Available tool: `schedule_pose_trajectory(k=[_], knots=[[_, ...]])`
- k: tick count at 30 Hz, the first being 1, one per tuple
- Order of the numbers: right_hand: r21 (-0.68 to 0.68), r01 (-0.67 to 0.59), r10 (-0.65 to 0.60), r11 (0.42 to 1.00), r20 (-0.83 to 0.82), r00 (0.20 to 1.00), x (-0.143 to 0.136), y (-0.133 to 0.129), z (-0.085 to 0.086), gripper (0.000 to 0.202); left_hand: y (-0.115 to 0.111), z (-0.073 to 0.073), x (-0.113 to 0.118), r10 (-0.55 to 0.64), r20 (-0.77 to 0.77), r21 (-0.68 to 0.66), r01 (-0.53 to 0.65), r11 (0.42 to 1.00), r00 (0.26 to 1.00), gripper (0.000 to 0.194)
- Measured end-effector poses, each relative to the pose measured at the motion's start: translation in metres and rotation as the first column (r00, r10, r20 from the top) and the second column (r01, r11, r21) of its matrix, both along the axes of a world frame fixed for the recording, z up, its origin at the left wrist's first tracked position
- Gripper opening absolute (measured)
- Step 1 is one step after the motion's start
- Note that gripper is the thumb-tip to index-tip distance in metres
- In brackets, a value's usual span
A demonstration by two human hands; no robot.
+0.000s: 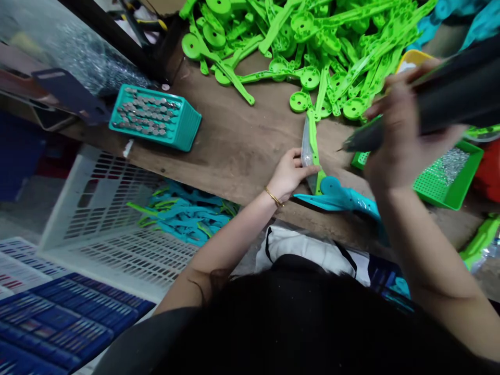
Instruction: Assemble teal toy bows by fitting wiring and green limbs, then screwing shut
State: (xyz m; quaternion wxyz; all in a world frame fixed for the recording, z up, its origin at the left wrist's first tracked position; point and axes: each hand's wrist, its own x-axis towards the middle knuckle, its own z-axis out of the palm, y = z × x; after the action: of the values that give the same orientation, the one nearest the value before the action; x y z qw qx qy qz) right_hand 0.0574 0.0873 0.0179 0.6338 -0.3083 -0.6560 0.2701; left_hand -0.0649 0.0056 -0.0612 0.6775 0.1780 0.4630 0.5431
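My left hand [291, 173] is closed on a lime-green plastic part [313, 136] with a clear plastic piece [307, 143] along its left side. The part lies at the front of the wooden bench, its lower end meeting a turquoise plastic part [344, 198]. In my right hand [398, 135], fingers wrapped round it, is a black electric screwdriver [437, 99], blurred by motion. Its thin tip points left, above the bench and apart from the green part. The tool's rear end runs out of view at the right.
A heap of lime-green parts [300, 26] covers the back of the bench. Left stands a teal tray [187, 122] of round-headed metal pieces. A green basket [463, 182] at the right holds small screws. Below the bench edge, a white crate [97, 208] contains turquoise and green parts.
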Motion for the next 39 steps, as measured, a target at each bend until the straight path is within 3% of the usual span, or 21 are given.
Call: schedule_pose_trajectory(k=[2, 4, 7, 11, 28, 31, 34, 37, 39], knots=[[0.150, 0.071, -0.053, 0.986, -0.114, 0.992, 0.032, 0.019, 0.008, 0.020, -0.004, 0.003, 0.000, 0.015, 0.028, -0.022, -0.015, 1.000, 0.999, 0.042], [0.139, 0.204, -0.169, 0.969, -0.230, 0.959, 0.065, 0.037, 0.004, 0.022, -0.009, 0.006, 0.000, -0.001, 0.053, 0.016, 0.000, 1.000, 0.999, 0.041], [0.030, 0.409, -0.374, 0.912, -0.349, 0.859, 0.096, 0.050, -0.014, 0.016, -0.015, 0.011, -0.001, -0.080, 0.067, 0.071, 0.075, 0.995, 0.995, 0.067], [-0.022, 0.485, -0.460, 0.874, -0.352, 0.815, 0.101, 0.049, -0.029, 0.016, -0.020, 0.012, 0.002, -0.166, 0.083, 0.038, 0.163, 0.986, 0.983, 0.098], [0.058, 0.441, -0.401, 0.896, -0.322, 0.858, 0.111, 0.054, -0.042, 0.016, -0.020, 0.007, 0.011, -0.116, 0.122, -0.007, 0.118, 0.993, 0.986, 0.102], [0.030, 0.459, -0.423, 0.888, -0.338, 0.841, 0.110, 0.048, -0.025, 0.015, -0.020, 0.006, 0.013, -0.106, 0.118, -0.009, 0.108, 0.994, 0.987, 0.098], [-0.014, 0.417, -0.407, 0.909, -0.248, 0.879, 0.094, 0.022, 0.003, 0.015, -0.020, 0.005, 0.015, -0.077, 0.092, 0.017, 0.076, 0.997, 0.993, 0.089], [-0.006, 0.218, -0.212, 0.976, -0.251, 0.944, 0.061, -0.015, 0.021, 0.016, -0.020, 0.003, 0.016, -0.071, 0.059, 0.039, 0.069, 0.997, 0.996, 0.084], [-0.013, 0.047, -0.049, 0.999, -0.257, 0.965, 0.039, -0.037, 0.022, 0.018, -0.020, 0.003, 0.016, -0.075, 0.055, 0.036, 0.073, 0.997, 0.996, 0.082]])
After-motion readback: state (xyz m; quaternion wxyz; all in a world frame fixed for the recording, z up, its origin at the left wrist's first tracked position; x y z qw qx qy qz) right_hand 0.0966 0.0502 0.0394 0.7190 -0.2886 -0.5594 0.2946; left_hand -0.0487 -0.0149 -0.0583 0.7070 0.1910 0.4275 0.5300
